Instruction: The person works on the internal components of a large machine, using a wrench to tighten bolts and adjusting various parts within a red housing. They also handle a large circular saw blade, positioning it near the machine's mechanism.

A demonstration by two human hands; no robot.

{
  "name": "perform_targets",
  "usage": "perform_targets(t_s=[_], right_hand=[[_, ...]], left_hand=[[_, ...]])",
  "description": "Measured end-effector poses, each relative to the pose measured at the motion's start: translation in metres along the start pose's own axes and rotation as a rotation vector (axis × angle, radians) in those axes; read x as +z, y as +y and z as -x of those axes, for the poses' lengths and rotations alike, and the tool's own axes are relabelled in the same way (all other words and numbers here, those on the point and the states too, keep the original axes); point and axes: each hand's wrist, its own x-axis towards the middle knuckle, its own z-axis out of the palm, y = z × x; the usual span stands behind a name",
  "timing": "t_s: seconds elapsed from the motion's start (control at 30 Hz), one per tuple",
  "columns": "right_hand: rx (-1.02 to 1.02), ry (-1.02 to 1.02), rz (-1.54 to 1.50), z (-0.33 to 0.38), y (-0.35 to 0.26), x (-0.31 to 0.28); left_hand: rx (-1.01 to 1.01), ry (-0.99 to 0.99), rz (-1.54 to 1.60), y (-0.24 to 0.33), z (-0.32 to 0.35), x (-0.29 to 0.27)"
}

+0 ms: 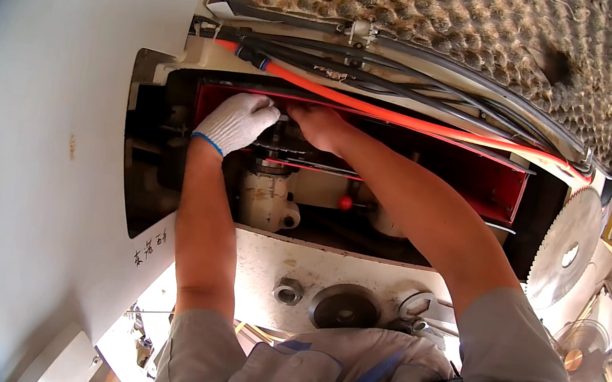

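Note:
My left hand [238, 125], in a white knitted glove with a blue cuff, reaches into the machine's red-lined opening. Its fingers are closed at the top of an upright spindle [278, 136]; what they hold is hidden. From the other side my bare right hand [321, 128] meets it there, fingers curled in against the same spot, and its grip is too dark to make out. Just below both hands a toothed saw blade [289, 148] lies edge-on around the spindle. Under it stands a cream cast-metal housing [264, 200], with a red ball knob [345, 202] to its right.
An orange hose [384, 113] and black cables [419, 93] cross above the opening. On the front ledge lie a large nut [287, 291], a dark round flange [345, 308] and wrenches [417, 303]. A big saw blade [565, 249] stands right; a white panel [53, 108] fills the left.

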Motion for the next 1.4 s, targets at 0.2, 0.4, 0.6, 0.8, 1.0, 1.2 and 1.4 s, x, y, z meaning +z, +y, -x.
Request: perform_targets(t_s=[0.2,0.4,0.6,0.8,1.0,1.2,1.4], right_hand=[[-0.276,-0.09,0.254,-0.01,0.02,0.021],[-0.448,-0.171,0.236,-0.027,0.04,0.019],[0.067,-0.266,-0.421,-0.009,-0.004,0.007],[0.136,-0.323,-0.632,-0.023,0.015,0.017],[0.163,-0.258,-0.229,-0.008,-0.022,0.0],[0.128,-0.224,-0.43,-0.006,-0.017,0.008],[0.086,-0.122,-0.252,-0.01,-0.01,0.013]], left_hand=[[0.102,0.109,-0.173,-0.003,-0.001,-0.002],[0.074,0.116,-0.217,-0.003,-0.002,-0.004],[0.132,0.034,-0.381,-0.003,-0.002,-0.004],[-0.146,0.044,-0.05,0.012,0.005,-0.007],[-0.109,0.173,-0.184,0.005,0.021,-0.011],[-0.085,0.246,-0.223,-0.014,0.016,-0.012],[0.142,0.235,-0.279,-0.015,0.01,-0.008]])
